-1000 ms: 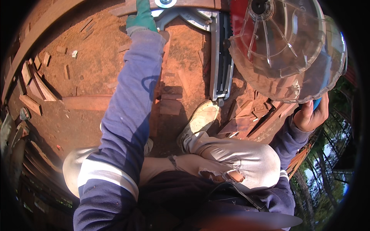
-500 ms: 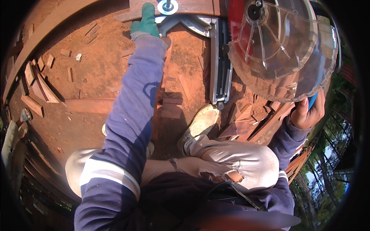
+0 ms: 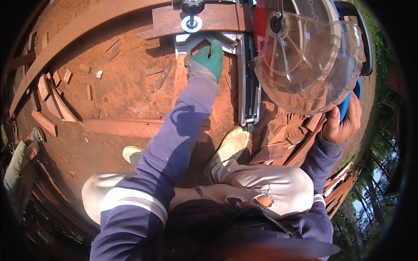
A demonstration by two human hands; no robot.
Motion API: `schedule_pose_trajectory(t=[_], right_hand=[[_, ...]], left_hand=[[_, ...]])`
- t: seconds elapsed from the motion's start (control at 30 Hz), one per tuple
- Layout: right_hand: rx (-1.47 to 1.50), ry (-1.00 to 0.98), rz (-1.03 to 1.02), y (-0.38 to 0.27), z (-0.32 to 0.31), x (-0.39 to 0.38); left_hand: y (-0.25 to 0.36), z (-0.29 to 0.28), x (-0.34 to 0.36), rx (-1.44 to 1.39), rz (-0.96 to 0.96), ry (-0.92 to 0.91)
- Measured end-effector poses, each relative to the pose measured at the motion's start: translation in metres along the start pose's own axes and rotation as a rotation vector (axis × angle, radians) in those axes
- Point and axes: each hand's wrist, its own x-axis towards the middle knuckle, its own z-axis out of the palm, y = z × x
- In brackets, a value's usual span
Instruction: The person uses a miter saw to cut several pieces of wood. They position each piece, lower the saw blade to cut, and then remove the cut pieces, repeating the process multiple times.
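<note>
Gripping clear-guarded red saw [image 3: 305,71] by blue handle [image 3: 346,106] in bare right hand [image 3: 344,124], seemingly for control, curling green-gloved left hand [image 3: 209,61], cannot tell around what, short of reddish-brown wooden plank [image 3: 222,18], apparently steadied by black-knobbed metal clamp [image 3: 193,6].

Clear plastic, metal, wood, cloth

12 o'clock: plank [image 3: 220,16] smooth wood; clamp disc [image 3: 185,25] shiny metal; clamp knob [image 3: 192,6] black plastic; left glove [image 3: 209,61] matt, rubbery-looking coating.
2 o'clock: saw guard [image 3: 313,65] glossy clear plastic.
3 o'clock: handle [image 3: 345,107] smooth blue plastic.
4 o'clock: trousers [image 3: 283,187] matt cloth.
8 o'clock: left sleeve [image 3: 163,154] matt cloth.
10 o'clock: ground [image 3: 130,87] rough, powdery.
</note>
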Motion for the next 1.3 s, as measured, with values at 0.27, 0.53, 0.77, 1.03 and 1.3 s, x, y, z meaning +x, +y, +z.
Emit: schedule_pose_trajectory(t=[0.27, 0.53, 0.77, 1.03, 1.3], right_hand=[[0.016, -0.045, 0.033, -0.003, -0.01, 0.001], [0.072, 0.019, -0.011, 0.001, -0.016, 0.013], [-0.021, 0.038, -0.067, -0.002, -0.035, 0.028], [0.065, 0.191, -0.03, 0.006, -0.065, 0.074], [0.008, 0.417, -0.035, -0.074, -0.098, 0.122]], left_hand=[[0.053, 0.024, 0.045, -0.341, -0.205, -0.099], [0.046, 0.021, 0.05, -0.355, -0.268, -0.183], [0.032, -0.001, 0.044, -0.322, -0.264, -0.256], [0.019, -0.023, 0.03, -0.374, -0.329, -0.241], [0.014, -0.113, 0.046, -0.118, -0.422, -0.539]])
